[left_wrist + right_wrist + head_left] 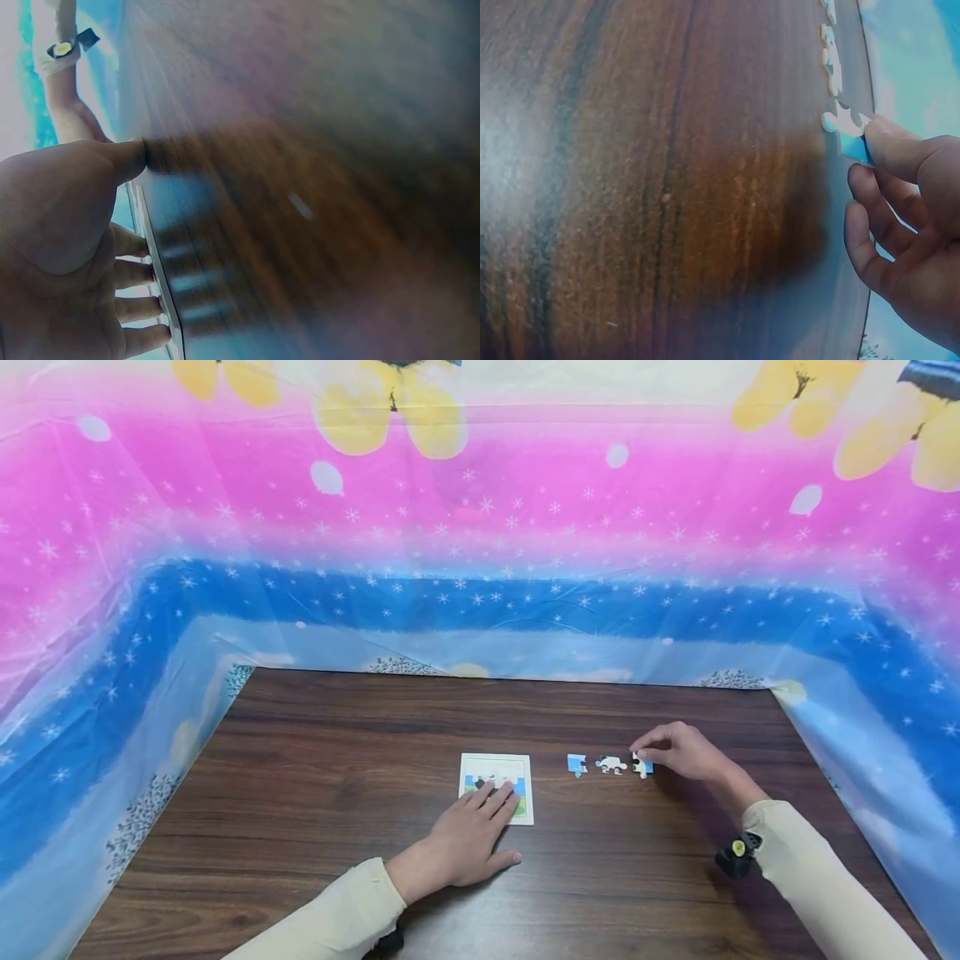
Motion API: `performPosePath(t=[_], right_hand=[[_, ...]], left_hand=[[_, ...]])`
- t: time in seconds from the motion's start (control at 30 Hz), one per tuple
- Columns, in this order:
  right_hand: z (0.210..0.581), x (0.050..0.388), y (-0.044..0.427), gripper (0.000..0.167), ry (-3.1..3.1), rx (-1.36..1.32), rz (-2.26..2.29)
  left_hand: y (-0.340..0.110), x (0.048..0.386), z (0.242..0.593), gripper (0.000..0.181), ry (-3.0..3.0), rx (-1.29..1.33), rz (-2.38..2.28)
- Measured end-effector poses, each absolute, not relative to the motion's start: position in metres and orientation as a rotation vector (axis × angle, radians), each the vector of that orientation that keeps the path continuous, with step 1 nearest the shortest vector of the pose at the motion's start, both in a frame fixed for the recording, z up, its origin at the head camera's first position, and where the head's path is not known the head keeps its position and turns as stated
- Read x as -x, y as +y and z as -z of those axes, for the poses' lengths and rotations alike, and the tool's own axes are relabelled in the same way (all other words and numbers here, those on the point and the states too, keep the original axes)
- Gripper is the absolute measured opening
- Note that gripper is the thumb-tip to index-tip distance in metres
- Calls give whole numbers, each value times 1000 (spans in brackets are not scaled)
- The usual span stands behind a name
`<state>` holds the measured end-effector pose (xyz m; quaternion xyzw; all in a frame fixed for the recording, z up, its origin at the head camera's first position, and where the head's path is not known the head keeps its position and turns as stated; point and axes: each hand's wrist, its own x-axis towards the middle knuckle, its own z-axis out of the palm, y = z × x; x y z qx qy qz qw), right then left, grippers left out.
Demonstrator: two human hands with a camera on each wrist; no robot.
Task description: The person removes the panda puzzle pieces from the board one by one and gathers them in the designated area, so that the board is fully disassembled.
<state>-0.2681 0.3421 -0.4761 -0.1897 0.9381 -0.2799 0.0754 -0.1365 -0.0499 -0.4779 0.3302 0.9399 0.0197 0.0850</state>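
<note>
My left hand (pixel 463 842) lies over a square white-framed jigsaw puzzle board (pixel 527 768), its straight fingertips resting on the picture. Part of that picture is hidden under the fingers; blue, green, white and black show. To the right of the board, my right hand (pixel 681 753) pinches a white-and-blue jigsaw piece (pixel 849 131) at its edge. This piece sits at or just above the table; the index fingertip is mostly hidden in the right wrist view. Left of it lie a white-and-black piece (pixel 612 765) and a blue piece (pixel 576 763), in a row.
The dark wooden table (pixel 330 760) extends around the board and pieces. A cloth (pixel 480 543) printed in pink and blue with snowflakes hangs along its back and both sides. Each wrist wears a small black camera (pixel 738 853).
</note>
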Motion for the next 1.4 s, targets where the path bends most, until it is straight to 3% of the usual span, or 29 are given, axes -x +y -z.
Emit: performPosePath(t=[0.63, 0.93, 1.4], right_hand=[[478, 266, 335, 14, 2907, 571, 774], [455, 251, 288, 22, 2823, 681, 851], [448, 254, 208, 21, 2687, 944, 928]], left_hand=[[-51, 135, 478, 77, 2811, -985, -71], [-39, 132, 479, 79, 2831, -1046, 97], [-34, 123, 475, 71, 2836, -982, 79]])
